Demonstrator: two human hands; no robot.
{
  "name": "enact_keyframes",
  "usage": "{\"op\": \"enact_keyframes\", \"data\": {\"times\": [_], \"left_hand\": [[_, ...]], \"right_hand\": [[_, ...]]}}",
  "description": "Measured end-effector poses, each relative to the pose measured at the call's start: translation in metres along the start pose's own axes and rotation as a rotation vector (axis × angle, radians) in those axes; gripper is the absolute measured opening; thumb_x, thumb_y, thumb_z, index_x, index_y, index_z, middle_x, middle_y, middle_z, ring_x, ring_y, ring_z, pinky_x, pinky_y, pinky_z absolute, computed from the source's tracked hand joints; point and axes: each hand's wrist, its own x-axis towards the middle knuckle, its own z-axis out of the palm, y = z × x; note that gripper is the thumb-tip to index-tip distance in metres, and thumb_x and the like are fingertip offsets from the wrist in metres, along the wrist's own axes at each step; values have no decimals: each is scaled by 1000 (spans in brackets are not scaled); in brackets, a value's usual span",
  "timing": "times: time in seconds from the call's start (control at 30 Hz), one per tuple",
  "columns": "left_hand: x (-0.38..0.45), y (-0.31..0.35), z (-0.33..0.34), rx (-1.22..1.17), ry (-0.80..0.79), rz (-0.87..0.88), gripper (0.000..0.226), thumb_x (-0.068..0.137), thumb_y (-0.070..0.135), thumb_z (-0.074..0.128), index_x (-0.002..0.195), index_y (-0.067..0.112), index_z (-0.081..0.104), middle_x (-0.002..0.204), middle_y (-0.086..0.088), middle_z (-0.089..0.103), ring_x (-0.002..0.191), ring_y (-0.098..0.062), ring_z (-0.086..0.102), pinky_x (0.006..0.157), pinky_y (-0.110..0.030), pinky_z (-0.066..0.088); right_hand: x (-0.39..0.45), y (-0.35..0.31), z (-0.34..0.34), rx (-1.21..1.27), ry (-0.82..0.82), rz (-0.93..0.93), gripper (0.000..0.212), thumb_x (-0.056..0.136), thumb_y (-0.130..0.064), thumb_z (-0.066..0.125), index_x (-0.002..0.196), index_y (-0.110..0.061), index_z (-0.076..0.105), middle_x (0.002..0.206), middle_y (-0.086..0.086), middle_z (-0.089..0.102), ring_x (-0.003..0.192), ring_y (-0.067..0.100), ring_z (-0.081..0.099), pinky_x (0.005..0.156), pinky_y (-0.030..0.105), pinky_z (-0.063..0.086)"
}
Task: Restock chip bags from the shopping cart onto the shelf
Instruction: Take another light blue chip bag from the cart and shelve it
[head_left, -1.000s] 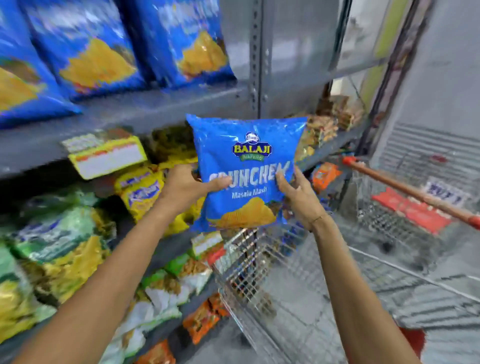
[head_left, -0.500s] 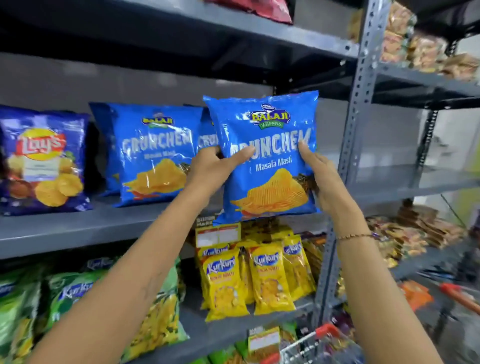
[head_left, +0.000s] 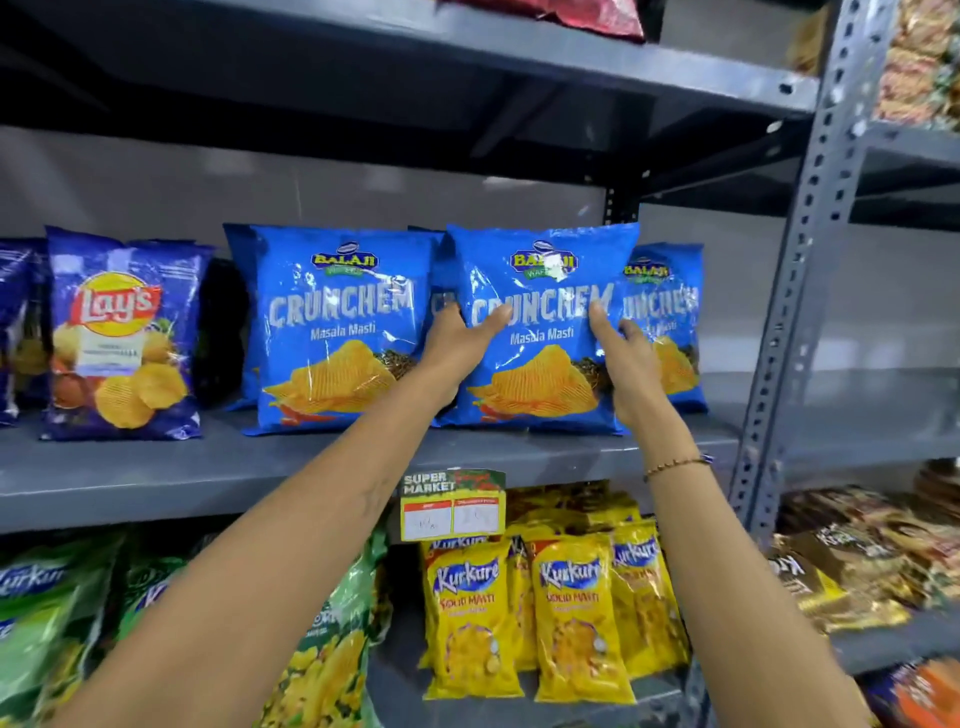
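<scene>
Both hands grip one blue Crunchem bag (head_left: 540, 332) upright, its bottom on the shelf (head_left: 156, 483) near the front edge; the left hand (head_left: 457, 348) clasps its left side, the right hand (head_left: 623, 358) its right; more Crunchem bags (head_left: 337, 322) stand beside and behind it.

A chip bag (head_left: 540, 332) stands upright on the shelf (head_left: 208, 467), between the left hand (head_left: 457, 348) and right hand (head_left: 626, 364). Another bag (head_left: 337, 327) stands just left; a third (head_left: 667, 322) sits behind, right. A Lay's bag (head_left: 122, 332) stands farther left.
</scene>
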Motion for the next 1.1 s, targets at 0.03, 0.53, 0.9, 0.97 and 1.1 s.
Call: {"op": "enact_keyframes", "data": {"times": [0.03, 0.53, 0.9, 0.97, 1.1], "left_hand": [[2, -3, 2, 0, -7, -5, 56, 86, 43, 62, 130, 12, 47, 138, -1, 52, 119, -19, 50, 97, -36, 40], [3, -20, 11, 115, 40, 13, 54, 91, 38, 56, 135, 12, 40, 139, -7, 52, 126, -27, 51, 104, -46, 44], [-23, -23, 6, 687, 217, 299, 56, 92, 23, 56, 140, 5, 33, 142, -13, 40, 130, -30, 42, 105, -42, 39], [-29, -21, 0, 777, 256, 401, 43, 93, 19, 55, 132, 7, 43, 136, -11, 42, 123, -28, 47, 102, -39, 42], [-41, -11, -30, 715, 272, 467, 19, 93, 21, 52, 104, 10, 63, 108, -7, 62, 97, -21, 58, 87, -34, 49]], "right_hand": [[4, 5, 1, -13, 19, -4, 90, 79, -67, 54, 146, -13, 26, 148, 3, 39, 110, 12, 43, 87, 30, 38], [0, 36, 14, -114, 261, -186, 69, 85, -58, 53, 136, -13, 43, 137, 4, 48, 113, 9, 42, 94, 26, 36], [-17, 28, 18, -136, 393, -345, 44, 90, -40, 55, 125, -14, 51, 125, 1, 54, 111, 8, 47, 93, 21, 39], [-27, 22, 24, -186, 478, -489, 29, 92, -30, 54, 114, -11, 55, 115, 2, 56, 105, 8, 48, 88, 15, 36], [-54, 7, 61, -199, 419, -734, 9, 90, -16, 55, 93, -9, 60, 93, -4, 54, 87, 13, 52, 79, 19, 40]]}}
